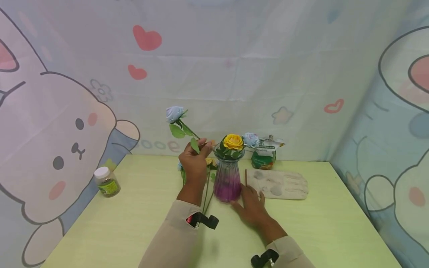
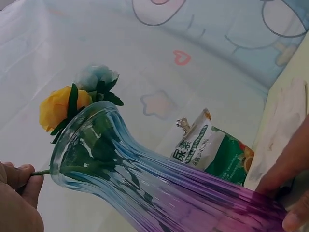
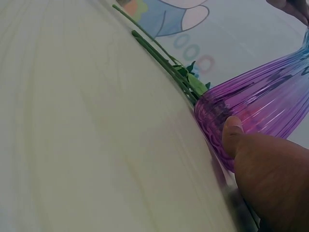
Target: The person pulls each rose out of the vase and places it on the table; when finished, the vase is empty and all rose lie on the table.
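Note:
My left hand [image 1: 196, 163] pinches the green stem of a pale blue artificial rose [image 1: 174, 114], its bloom pointing up and left. The stem's lower end reaches the rim of a ribbed glass vase [image 1: 228, 182], blue at the top and purple at the base. Inside the vase are a yellow rose [image 1: 233, 142] and another pale blue rose [image 1: 251, 140], their leaves showing through the glass [image 2: 130, 159]. My right hand [image 1: 253, 208] holds the vase low down, thumb [image 3: 233, 133] on the near side and fingers along the right side.
Behind the left forearm, more roses lie on the table, their green stems [image 3: 164, 63] beside the vase. A clipped green-and-white bag [image 1: 264, 158] stands back right, near a pale glove [image 1: 281, 184]. A white-capped jar [image 1: 107, 182] is at the left edge.

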Demonstrator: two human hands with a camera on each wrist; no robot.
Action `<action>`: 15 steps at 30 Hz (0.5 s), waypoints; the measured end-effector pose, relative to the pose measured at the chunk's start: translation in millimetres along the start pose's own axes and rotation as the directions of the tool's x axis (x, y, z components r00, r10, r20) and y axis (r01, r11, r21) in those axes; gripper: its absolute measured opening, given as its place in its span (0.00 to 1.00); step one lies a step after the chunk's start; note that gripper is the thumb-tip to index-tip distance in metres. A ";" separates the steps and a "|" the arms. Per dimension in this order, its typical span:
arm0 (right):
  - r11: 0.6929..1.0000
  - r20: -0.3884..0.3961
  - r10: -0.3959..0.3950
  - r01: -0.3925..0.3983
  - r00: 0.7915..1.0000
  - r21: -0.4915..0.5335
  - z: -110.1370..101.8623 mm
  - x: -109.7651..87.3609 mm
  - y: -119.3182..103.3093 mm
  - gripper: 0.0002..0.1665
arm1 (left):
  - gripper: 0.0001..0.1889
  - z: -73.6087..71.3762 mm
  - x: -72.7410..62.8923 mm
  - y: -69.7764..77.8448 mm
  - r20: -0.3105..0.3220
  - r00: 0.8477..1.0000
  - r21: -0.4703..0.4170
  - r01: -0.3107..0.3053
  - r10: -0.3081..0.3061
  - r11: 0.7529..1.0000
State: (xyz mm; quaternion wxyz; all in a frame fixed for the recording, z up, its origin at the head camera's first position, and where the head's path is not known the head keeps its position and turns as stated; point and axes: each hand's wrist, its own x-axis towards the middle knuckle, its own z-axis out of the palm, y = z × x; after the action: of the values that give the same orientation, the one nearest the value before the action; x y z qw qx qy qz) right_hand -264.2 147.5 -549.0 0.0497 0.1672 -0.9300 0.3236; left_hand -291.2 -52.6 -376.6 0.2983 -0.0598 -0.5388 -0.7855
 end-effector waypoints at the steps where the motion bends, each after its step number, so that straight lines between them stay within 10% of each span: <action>1: 1.000 0.005 0.001 -0.001 1.000 -0.002 -0.6 0.0 -0.5 0.49 | 0.11 -1.2 1.3 1.4 -0.019 0.999 -0.009 0.028 -0.028 1.000; 9: 1.000 0.032 0.013 -0.012 0.999 -0.020 -4.0 1.9 -1.5 0.49 | 0.11 -16.3 14.1 7.2 -0.149 0.958 -0.179 0.219 -0.246 0.959; 15: 0.999 0.032 0.010 -0.009 0.999 -0.031 -2.3 1.6 1.5 0.50 | 0.18 -28.2 15.4 2.7 -0.155 0.895 -0.354 0.345 -0.418 0.869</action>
State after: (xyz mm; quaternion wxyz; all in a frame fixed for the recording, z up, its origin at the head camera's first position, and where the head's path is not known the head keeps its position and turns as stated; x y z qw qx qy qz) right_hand -266.2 149.6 -547.8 0.0359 0.1670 -0.9364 0.3066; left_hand -295.9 -84.3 -379.7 0.1823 0.0914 -0.3687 -0.9069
